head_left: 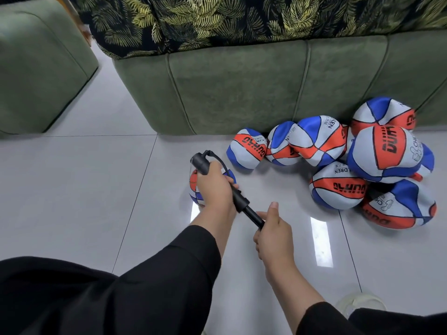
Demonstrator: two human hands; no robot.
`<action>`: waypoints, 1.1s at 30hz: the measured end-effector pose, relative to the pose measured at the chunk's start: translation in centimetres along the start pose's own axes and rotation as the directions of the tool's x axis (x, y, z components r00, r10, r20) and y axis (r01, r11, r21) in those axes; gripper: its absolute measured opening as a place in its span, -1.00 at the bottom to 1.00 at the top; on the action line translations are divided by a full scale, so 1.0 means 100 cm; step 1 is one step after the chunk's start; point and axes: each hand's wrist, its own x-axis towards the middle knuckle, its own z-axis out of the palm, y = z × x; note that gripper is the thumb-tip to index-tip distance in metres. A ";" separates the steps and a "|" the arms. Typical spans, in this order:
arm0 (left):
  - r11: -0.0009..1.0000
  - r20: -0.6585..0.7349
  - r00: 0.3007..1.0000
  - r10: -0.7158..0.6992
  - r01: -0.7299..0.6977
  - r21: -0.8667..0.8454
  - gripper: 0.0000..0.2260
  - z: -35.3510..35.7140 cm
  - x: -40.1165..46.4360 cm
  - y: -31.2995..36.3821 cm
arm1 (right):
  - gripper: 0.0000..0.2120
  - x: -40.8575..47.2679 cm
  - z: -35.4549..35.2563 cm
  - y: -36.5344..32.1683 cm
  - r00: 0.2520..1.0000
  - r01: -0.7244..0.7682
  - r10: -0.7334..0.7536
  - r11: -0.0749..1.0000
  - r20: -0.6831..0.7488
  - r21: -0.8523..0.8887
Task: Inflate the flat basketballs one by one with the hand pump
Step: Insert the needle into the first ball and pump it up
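Gripping slim black pump (238, 194), left hand (215, 187); right hand (273, 228) clasps handle.

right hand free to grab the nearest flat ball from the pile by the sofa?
Probably not yet: the right hand grips the pump handle, so it is occupied. The floor between it and the nearest flat ball looks unobstructed.

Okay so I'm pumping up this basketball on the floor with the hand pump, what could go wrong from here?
1. The ball sits on glossy tile, mostly hidden under your left hand, so it could roll and strain the hose.
2. Your right hand holds the pump handle at a slant; skewed strokes might bind the shaft.
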 end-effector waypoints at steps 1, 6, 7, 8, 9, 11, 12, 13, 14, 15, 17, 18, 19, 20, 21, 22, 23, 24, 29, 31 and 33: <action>1.000 0.010 1.000 0.000 0.000 0.008 -0.94 0.002 -0.003 -0.004 | -0.49 0.000 0.002 -0.002 1.000 0.002 -0.002 1.000 -0.006 0.007; 0.999 0.024 0.999 -0.025 0.024 0.032 -0.74 0.006 -0.010 -0.018 | -0.45 0.001 0.010 -0.010 0.999 0.034 -0.034 0.999 -0.023 -0.012; 0.999 0.023 0.999 -0.036 0.035 0.026 -0.74 0.006 -0.010 -0.019 | -0.44 0.001 0.011 -0.010 0.999 0.036 -0.037 0.999 -0.023 -0.021; 0.999 0.024 0.998 -0.050 0.049 0.019 -0.75 0.005 -0.011 -0.019 | -0.42 0.001 0.011 -0.010 0.999 0.039 -0.040 0.999 -0.021 -0.032; 0.998 0.024 0.998 -0.062 0.062 0.011 -0.80 0.005 -0.011 -0.018 | -0.40 0.000 0.010 -0.010 0.999 0.041 -0.042 0.998 -0.016 -0.043; 0.997 0.020 0.997 -0.077 0.077 -0.004 -0.90 0.005 -0.010 -0.013 | -0.38 0.000 0.008 -0.008 0.999 0.044 -0.045 0.998 -0.006 -0.055; 0.997 0.012 0.997 -0.080 0.080 -0.011 -0.93 0.005 -0.009 -0.010 | -0.40 0.000 0.005 -0.007 0.999 0.048 -0.048 0.997 0.001 -0.052; 0.997 0.002 0.997 -0.079 0.079 -0.018 -0.93 0.004 -0.006 -0.005 | -0.44 0.000 0.001 -0.005 0.999 0.051 -0.050 0.998 0.009 -0.048; 0.997 -0.009 0.997 -0.073 0.073 -0.028 -0.93 0.003 -0.003 0.000 | -0.46 0.000 -0.004 -0.002 0.999 0.050 -0.050 0.998 0.012 -0.043; 0.997 -0.021 0.998 -0.062 0.061 -0.041 -0.92 0.002 0.002 0.007 | -0.47 0.000 -0.009 0.002 0.999 0.044 -0.043 0.998 0.011 -0.038; 0.998 -0.044 0.998 -0.035 0.033 -0.058 -0.91 -0.001 0.010 0.020 | -0.47 0.000 -0.018 0.010 1.000 0.011 -0.011 1.000 0.010 -0.020; 0.998 -0.050 0.998 -0.023 0.020 -0.057 -0.91 -0.002 0.013 0.025 | -0.47 0.000 -0.022 0.013 1.000 -0.006 0.006 1.000 0.016 -0.007; 0.999 -0.051 0.999 -0.014 0.011 -0.050 -0.91 -0.003 0.015 0.028 | -0.48 -0.001 -0.024 0.014 1.000 -0.015 0.015 1.000 0.025 0.003; 0.999 -0.050 0.999 -0.007 0.005 -0.041 -0.92 -0.004 0.015 0.030 | -0.48 -0.001 -0.025 0.015 0.999 -0.019 0.018 1.000 0.030 0.010; 0.999 -0.047 0.999 -0.002 0.001 -0.033 -0.93 -0.004 0.014 0.029 | -0.48 -0.001 -0.026 0.015 0.999 -0.020 0.020 1.000 0.029 0.015; 1.000 -0.049 0.999 0.003 -0.005 -0.031 -0.93 -0.004 0.014 0.027 | -0.48 0.000 -0.025 0.015 1.000 -0.023 0.022 1.000 0.022 0.018; 0.999 -0.054 0.999 0.009 -0.010 -0.032 -0.93 -0.004 0.013 0.024 | -0.48 0.000 -0.023 0.014 1.000 -0.025 0.025 1.000 0.014 0.015; 0.999 -0.059 0.998 0.011 -0.013 -0.032 -0.92 -0.004 0.012 0.021 | -0.48 0.001 -0.021 0.013 1.000 -0.027 0.027 1.000 0.010 0.008; 1.000 -0.021 1.000 0.014 -0.014 0.000 -0.90 0.002 0.000 0.003 | -0.50 -0.001 -0.009 0.001 1.000 0.006 -0.006 1.000 -0.001 -0.010; 1.000 -0.008 1.000 0.015 -0.014 0.025 -0.84 0.006 -0.006 -0.006 | -0.51 -0.003 -0.004 -0.003 1.000 0.007 -0.007 1.000 -0.007 0.004; 0.999 0.010 1.000 0.020 -0.020 0.038 -0.80 0.008 -0.013 -0.017 | -0.51 -0.004 0.000 -0.006 1.000 0.010 -0.010 1.000 -0.011 0.018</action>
